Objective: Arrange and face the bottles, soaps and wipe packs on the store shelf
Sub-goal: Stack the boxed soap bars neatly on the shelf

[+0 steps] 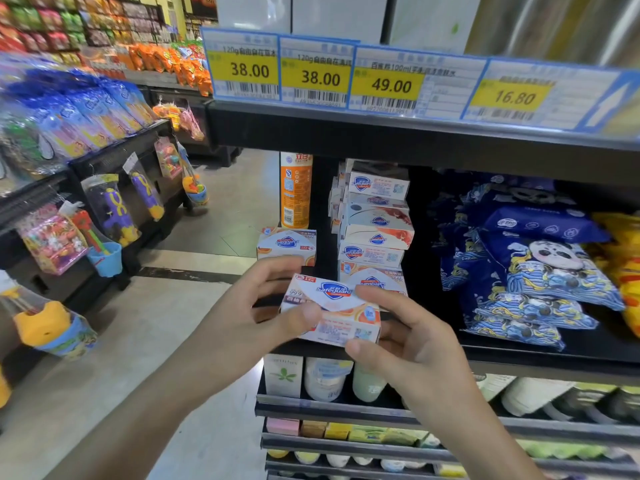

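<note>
Both the left hand (256, 306) and right hand (412, 337) pinch a white-and-orange cardboard soap box (332, 311) at lower centre; pushed carelessly, it could topple the leaning soap stack (375, 220) above.

Soap box (332, 311): printed card, slight sheen. Wipe packs (550, 271): glossy, crinkled plastic film. Shelf (381, 133): matt black metal. Price labels (315, 74): paper behind clear plastic.

Both forearms reach forward — left hand (273, 306) and right hand (401, 337) close together, fingers seemingly curled in a grip.
</note>
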Available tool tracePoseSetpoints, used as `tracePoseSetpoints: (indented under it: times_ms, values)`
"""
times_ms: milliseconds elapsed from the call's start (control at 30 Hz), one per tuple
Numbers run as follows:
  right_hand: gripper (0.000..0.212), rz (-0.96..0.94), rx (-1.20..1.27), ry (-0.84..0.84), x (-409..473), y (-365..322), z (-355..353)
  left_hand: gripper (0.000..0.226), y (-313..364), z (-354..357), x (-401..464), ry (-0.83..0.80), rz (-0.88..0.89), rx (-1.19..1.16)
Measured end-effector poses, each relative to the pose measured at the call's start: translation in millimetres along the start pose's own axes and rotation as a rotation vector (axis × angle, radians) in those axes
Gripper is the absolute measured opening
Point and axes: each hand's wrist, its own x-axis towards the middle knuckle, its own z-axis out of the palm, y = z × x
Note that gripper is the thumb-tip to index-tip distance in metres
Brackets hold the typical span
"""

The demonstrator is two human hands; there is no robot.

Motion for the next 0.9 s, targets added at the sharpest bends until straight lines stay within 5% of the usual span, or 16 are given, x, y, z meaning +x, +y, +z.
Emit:
tracePoseSetpoints:
  times_ms: [133,367,500,733,900]
  values:
    - [0.053,0.024,0.054,0.022,1.8,0.0,0.2,0.087,-7.7,-5.0,0.9,-0.013,0.037,0.204]
    - [0.052,0.002,-0.095,0.005,3.2,4.8,1.8,0.082,-14.4,-3.7,6.9,0.047,-0.025,0.138]
    - [0.054,-0.049,-0.285,0.075,2.6,11.9,-0.2,0.081,-14.8,-9.6,10.7,0.141,-0.008,0.113]
    - [0.016,-0.186,-0.636,0.112,12.0,33.5,-7.3,0.087,-9.5,-31.9,33.9,0.296,0.042,0.17]
    - [0.022,-0.292,-0.923,0.126,23.8,54.9,-2.7,0.079,-15.5,-41.5,65.4,0.327,0.089,0.281]
